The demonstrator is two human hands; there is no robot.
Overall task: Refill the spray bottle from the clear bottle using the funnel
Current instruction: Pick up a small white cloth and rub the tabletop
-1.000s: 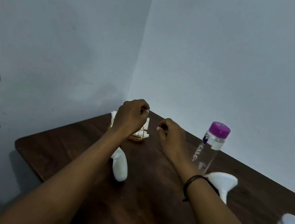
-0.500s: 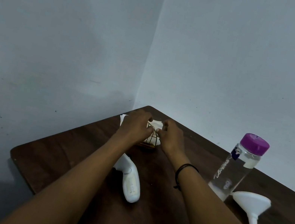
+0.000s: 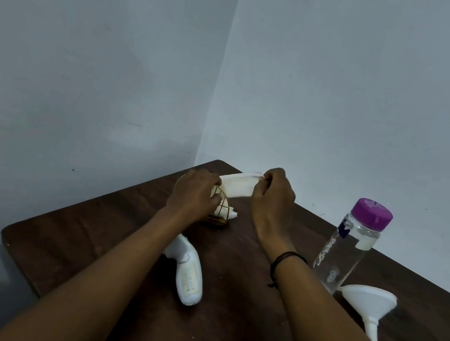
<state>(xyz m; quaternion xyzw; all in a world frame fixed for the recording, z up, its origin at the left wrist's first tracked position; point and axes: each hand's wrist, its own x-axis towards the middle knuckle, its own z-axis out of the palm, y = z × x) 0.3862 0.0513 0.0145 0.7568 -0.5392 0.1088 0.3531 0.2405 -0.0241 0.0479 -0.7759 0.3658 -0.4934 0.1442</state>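
A clear bottle with a purple cap stands upright on the right of the dark wooden table. Beside it a white funnel lies on its side. A white spray bottle lies flat near the table's middle, partly under my left forearm. At the far corner my left hand rests on a gold wire napkin holder. My right hand pinches a white napkin and lifts it out of the holder.
Two pale walls meet just behind the table's far corner. The table's left edge runs diagonally, with a drop beyond it. A small white edge of some object shows at the far right border.
Both hands reached the napkin holder; my right hand has now pulled a white napkin up out of it. The camera has turned left, so the bottle and funnel sit further right.
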